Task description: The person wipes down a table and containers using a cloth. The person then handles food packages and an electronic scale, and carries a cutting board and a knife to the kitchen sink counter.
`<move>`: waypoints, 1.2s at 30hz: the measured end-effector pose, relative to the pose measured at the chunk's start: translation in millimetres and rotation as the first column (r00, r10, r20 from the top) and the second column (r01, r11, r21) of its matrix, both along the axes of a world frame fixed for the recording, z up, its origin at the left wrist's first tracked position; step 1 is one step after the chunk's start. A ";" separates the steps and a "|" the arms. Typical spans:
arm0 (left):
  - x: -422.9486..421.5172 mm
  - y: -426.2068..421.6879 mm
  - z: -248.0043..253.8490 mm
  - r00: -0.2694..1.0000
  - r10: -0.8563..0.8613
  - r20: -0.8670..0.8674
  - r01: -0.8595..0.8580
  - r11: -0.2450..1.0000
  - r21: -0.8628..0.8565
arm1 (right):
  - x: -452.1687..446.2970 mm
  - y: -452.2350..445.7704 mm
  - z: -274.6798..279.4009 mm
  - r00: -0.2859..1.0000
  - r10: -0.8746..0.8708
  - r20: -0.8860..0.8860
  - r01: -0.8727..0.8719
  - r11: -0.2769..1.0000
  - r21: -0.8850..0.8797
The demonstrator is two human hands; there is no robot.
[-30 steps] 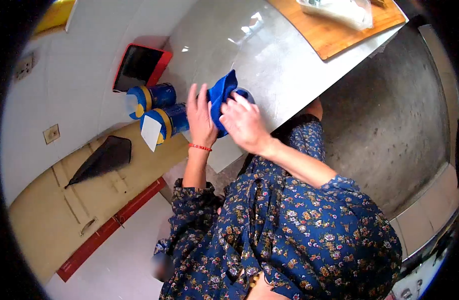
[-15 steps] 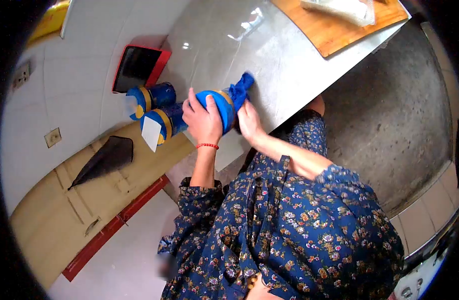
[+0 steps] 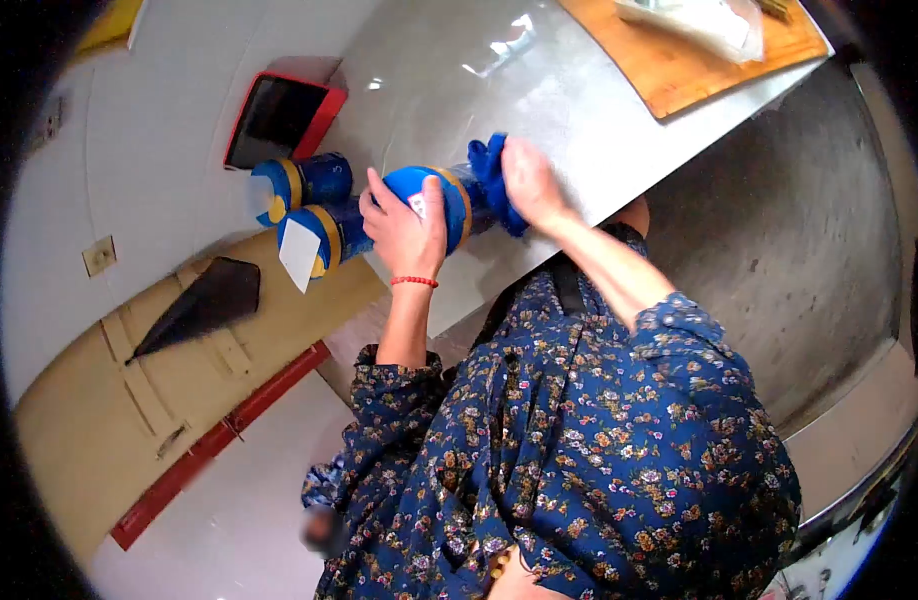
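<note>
My left hand (image 3: 409, 236) is wrapped round the lid end of a blue can (image 3: 461, 205) with a yellow band, which lies tilted above the grey-white tabletop (image 3: 429, 110). Its thumb and fingers press on the blue lid, where a small white mark shows. At the can's other end, my right hand (image 3: 535, 188), closed and slightly blurred, grips a bunched blue cloth (image 3: 487, 170). The cloth lies against the can's far end and partly hides it. Two similar blue cans stand just left of my left hand: one can (image 3: 351, 232) with a white flap, another can (image 3: 324, 180) behind it.
A dark-screened device with a red frame (image 3: 319, 122) leans by the tiled wall. A wooden board (image 3: 669, 85) bearing a clear plastic package (image 3: 714, 28) lies at the table's far right. Below left, a dark cloth (image 3: 204, 303) hangs on a beige panel.
My right hand has moved up and right round the can's far end with the blue cloth. The can has turned slightly in my left hand, showing more of its lid.
</note>
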State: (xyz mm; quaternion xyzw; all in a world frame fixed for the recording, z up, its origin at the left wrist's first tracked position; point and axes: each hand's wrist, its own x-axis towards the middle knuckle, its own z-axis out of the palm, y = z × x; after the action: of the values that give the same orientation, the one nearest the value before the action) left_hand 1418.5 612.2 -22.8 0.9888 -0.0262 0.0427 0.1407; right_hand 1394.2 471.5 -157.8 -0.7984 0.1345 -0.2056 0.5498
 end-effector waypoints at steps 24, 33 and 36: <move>-97.9 194.6 31.1 0.801 -0.469 -0.372 0.514 0.857 0.027 | -101.3 -13.4 -15.4 0.375 0.915 -0.152 -0.673 0.156 -0.723; -138.8 195.6 38.0 0.961 -0.128 -0.245 0.170 0.972 0.161 | -70.4 -104.4 -6.8 0.916 0.107 -0.388 -0.394 0.432 -0.811; -164.3 192.7 9.7 0.897 0.401 -0.188 -0.426 0.897 -0.118 | -64.8 -73.8 -5.9 0.892 0.059 -0.447 -0.429 0.416 -0.802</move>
State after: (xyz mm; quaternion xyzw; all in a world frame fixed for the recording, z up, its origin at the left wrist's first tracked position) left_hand 1254.2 804.9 -13.1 0.9577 0.1995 -0.0052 0.2071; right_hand 1329.4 397.7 -163.7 -0.9988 -0.0167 -0.0151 0.0436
